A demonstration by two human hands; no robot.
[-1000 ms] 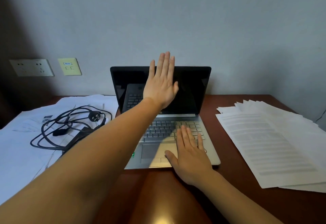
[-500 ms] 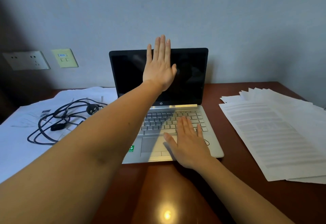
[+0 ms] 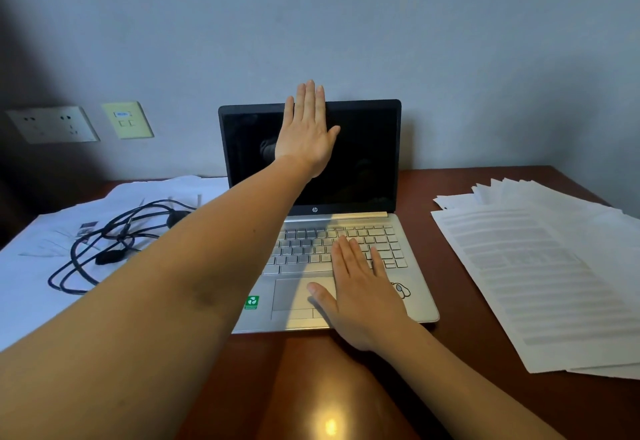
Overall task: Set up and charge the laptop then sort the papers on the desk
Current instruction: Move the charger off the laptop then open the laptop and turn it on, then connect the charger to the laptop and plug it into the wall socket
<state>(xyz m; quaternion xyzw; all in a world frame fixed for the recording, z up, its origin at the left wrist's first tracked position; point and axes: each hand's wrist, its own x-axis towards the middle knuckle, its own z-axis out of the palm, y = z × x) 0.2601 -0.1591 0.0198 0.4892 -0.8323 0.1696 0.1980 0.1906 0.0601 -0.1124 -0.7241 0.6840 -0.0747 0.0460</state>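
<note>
Head view: an open laptop (image 3: 363,176) stands at the middle of a dark wooden desk (image 3: 595,412), its screen black and upright, close to a grey wall. The left hand (image 3: 304,131) lies flat against the screen's upper left half. Its fingers are straight and held together, with the tips reaching past the top edge of the lid and the thumb spread to the side. The right hand (image 3: 360,287) rests palm down on the laptop's base at the near right. Its fingers are straight and laid over the lower right keys, and the thumb sits on the trackpad. Neither hand grips anything.

A black cable (image 3: 104,249) lies in loose loops to the left of the laptop, on top of white sheets (image 3: 31,287) and partly hidden behind the left forearm. Printed papers (image 3: 540,280) are fanned out in a loose stack on the right of the desk, just beside the laptop and clear of both hands. On the wall at the left, above the sheets, are a white socket (image 3: 52,124) and beside it a pale green plate (image 3: 128,120).
</note>
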